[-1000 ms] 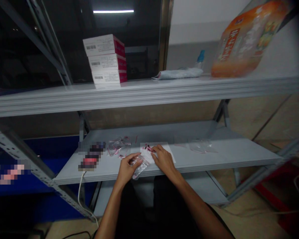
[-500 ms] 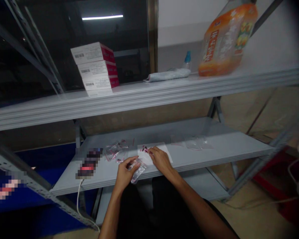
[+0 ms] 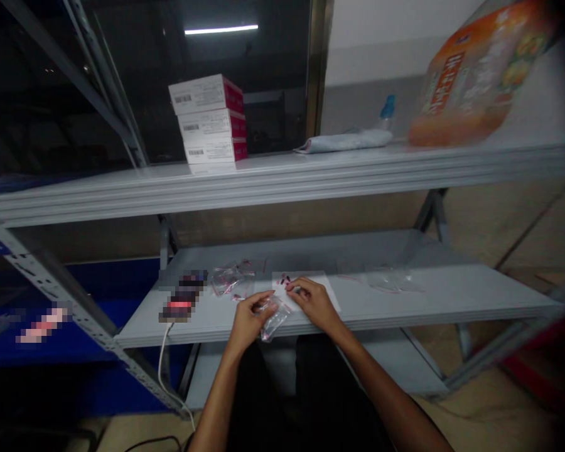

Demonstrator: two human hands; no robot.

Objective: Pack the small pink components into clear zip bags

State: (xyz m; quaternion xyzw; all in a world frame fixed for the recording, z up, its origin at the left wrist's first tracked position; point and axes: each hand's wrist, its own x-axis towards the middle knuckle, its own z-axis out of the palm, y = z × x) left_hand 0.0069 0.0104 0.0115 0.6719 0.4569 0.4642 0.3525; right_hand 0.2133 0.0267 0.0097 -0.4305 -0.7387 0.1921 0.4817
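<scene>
Left hand (image 3: 248,321) pinches a clear plastic bag (image 3: 275,321), right hand (image 3: 316,305) curls, grip unclear, over small dark pieces (image 3: 285,281) left on a white sheet (image 3: 322,292), more bags (image 3: 230,277) already lying out

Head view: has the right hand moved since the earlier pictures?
No, not clearly: the right hand stays in about the same spot on the white sheet, at its near side. The whole view has shifted, but the hand and sheet have shifted together.

L hand (image 3: 249,321), plastic bag (image 3: 275,320) — nearer R hand (image 3: 315,306), cam shifted
</scene>
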